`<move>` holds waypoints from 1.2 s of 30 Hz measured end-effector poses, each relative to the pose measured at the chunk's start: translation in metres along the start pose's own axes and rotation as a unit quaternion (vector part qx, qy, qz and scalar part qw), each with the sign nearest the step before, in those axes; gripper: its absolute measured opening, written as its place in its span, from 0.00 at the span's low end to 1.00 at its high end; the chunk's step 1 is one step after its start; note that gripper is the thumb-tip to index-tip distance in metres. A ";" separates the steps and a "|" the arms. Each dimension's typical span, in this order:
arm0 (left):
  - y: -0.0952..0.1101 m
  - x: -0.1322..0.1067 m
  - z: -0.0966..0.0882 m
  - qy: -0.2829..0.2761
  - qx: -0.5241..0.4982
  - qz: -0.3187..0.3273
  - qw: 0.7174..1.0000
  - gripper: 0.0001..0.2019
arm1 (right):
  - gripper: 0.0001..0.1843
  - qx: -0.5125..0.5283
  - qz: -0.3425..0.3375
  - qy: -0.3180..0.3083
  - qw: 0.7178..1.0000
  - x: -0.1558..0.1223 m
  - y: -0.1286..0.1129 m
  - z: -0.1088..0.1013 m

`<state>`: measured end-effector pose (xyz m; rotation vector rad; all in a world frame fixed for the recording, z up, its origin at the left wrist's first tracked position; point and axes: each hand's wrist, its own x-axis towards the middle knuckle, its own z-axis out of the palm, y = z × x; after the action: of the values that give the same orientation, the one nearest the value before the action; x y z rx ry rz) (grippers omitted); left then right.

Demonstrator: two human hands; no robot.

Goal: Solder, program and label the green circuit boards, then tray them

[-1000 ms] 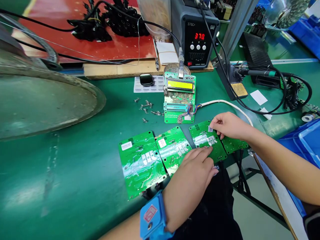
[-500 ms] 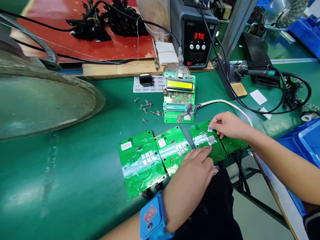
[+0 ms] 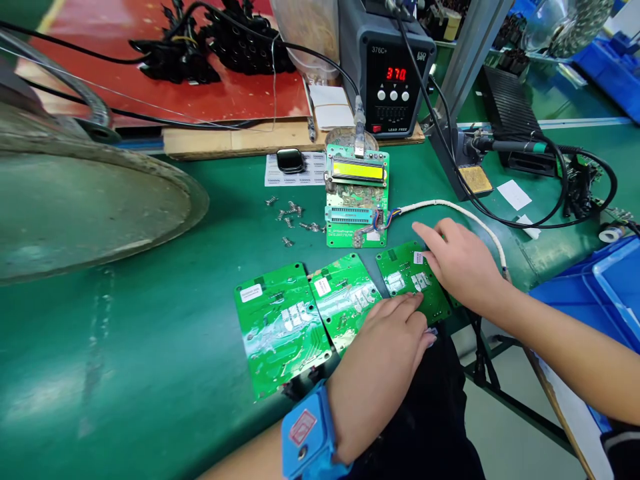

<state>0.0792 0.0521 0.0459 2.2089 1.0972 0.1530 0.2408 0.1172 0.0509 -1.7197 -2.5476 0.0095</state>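
Observation:
Three green circuit boards lie in a row near the table's front edge: a left board [image 3: 280,327], a middle board [image 3: 343,297] and a right board [image 3: 407,280]. My left hand [image 3: 385,360], with a blue wrist strap [image 3: 307,433], rests flat with its fingertips on the lower edge of the right board. My right hand [image 3: 457,263] lies over the right side of that board, fingers stretched out, beside a small white label [image 3: 419,257] stuck on it. Neither hand holds anything.
A programmer board with a yellow display [image 3: 357,193] stands behind the boards, with loose springs [image 3: 293,217] to its left. A soldering station [image 3: 387,67] reads 370; its iron [image 3: 505,143] rests at right. A large grey disc [image 3: 90,207] fills the left. Blue bins [image 3: 595,287] sit right.
My right hand has let go of its pinch at the white label and now lies spread over the right board, covering the board further right. The left hand has stayed put.

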 end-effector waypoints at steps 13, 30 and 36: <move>-0.009 0.002 -0.014 0.082 -0.221 -0.081 0.968 0.15 | 0.07 0.469 0.068 -0.056 0.879 -0.057 -0.010 -0.028; 0.003 0.018 -0.005 0.013 -0.037 0.041 0.998 0.15 | 0.06 0.249 0.160 -0.056 0.954 -0.021 0.071 -0.029; 0.011 0.054 0.002 -0.009 0.039 0.158 0.987 0.12 | 0.07 0.242 0.116 -0.252 0.930 0.023 0.098 -0.018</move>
<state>0.1224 0.0868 0.0413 2.4388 0.7480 0.2279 0.3235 0.1749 0.0660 -1.9614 -2.3027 1.1239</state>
